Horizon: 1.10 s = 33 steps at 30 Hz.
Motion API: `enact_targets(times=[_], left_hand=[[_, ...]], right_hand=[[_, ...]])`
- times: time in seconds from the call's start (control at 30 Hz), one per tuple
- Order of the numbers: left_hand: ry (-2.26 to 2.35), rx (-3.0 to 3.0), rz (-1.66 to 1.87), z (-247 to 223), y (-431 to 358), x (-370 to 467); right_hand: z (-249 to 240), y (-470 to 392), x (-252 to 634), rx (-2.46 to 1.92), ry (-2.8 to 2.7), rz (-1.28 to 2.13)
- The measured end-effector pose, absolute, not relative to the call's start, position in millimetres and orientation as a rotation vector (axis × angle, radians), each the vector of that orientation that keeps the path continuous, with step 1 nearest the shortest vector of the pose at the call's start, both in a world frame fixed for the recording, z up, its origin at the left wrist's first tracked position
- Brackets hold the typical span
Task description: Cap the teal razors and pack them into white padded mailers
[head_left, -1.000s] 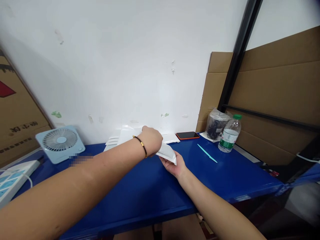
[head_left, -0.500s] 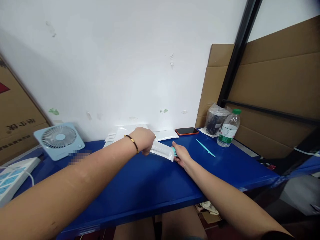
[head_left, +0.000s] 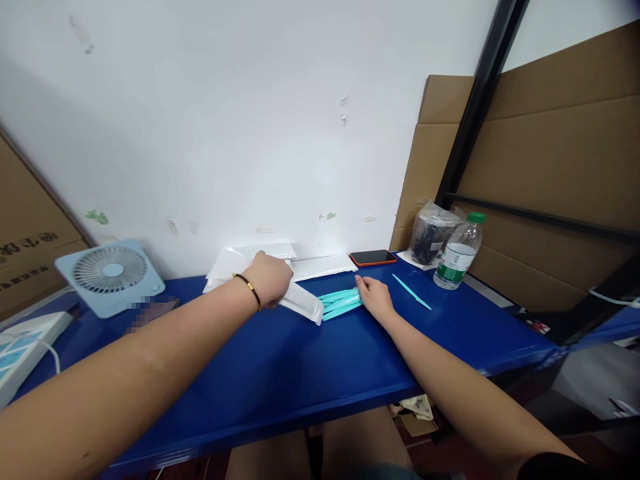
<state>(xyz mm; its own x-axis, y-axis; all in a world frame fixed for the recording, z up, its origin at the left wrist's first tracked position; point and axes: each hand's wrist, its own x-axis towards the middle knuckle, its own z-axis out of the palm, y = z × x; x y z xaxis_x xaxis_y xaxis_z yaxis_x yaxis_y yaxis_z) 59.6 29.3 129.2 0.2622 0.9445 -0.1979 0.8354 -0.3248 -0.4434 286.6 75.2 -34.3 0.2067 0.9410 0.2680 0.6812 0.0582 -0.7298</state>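
My left hand [head_left: 271,279], wearing a dark and gold bracelet, is closed on the far end of a white packet [head_left: 304,303]. Its near end slants down to the right, towards a bundle of turquoise sticks [head_left: 341,303]. My right hand [head_left: 376,299] grips the right end of that bundle, fingers closed round it. The left ends of the sticks lie right at the packet's mouth; whether any are still inside is hidden. One single turquoise stick [head_left: 411,292] lies on the blue table [head_left: 300,373], right of my right hand.
More white packets [head_left: 325,267] lie along the wall, beside a phone [head_left: 373,257]. A bottle [head_left: 457,253] and a wrapped dark object [head_left: 429,237] stand at the back right. On the left are a blue fan [head_left: 113,273] and a power strip [head_left: 30,353].
The turquoise bundle has come out of the white packet and shows at length. My left hand has moved left with the packet; my right hand has shifted slightly right with the sticks.
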Motion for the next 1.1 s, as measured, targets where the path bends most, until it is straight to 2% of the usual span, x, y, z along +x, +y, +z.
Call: enact_targets(times=[0.2, 0.43, 0.6, 0.77, 0.97, 1.1], left_hand=[[-1.579, -2.235, 0.586, 148, 18, 49], [-1.666, -2.186, 0.630, 173, 10, 41], [-1.754, -2.297, 0.534, 180, 18, 7], [-1.824, -2.474, 0.255, 132, 44, -48], [-1.808, -2.539, -0.090, 30, 43, -61], [-1.591, -2.801, -0.106, -6, 33, -61]], right_hand=[[-34, 67, 273, -1.936, -1.845, 0.138], [-34, 64, 273, -1.892, -1.945, 0.033], [-33, 62, 271, -1.842, -1.990, 0.008], [-32, 59, 269, -1.685, -2.132, -0.093], [-31, 57, 272, -1.410, -2.488, 0.289], [-28, 50, 273, -1.386, -2.552, 0.367]])
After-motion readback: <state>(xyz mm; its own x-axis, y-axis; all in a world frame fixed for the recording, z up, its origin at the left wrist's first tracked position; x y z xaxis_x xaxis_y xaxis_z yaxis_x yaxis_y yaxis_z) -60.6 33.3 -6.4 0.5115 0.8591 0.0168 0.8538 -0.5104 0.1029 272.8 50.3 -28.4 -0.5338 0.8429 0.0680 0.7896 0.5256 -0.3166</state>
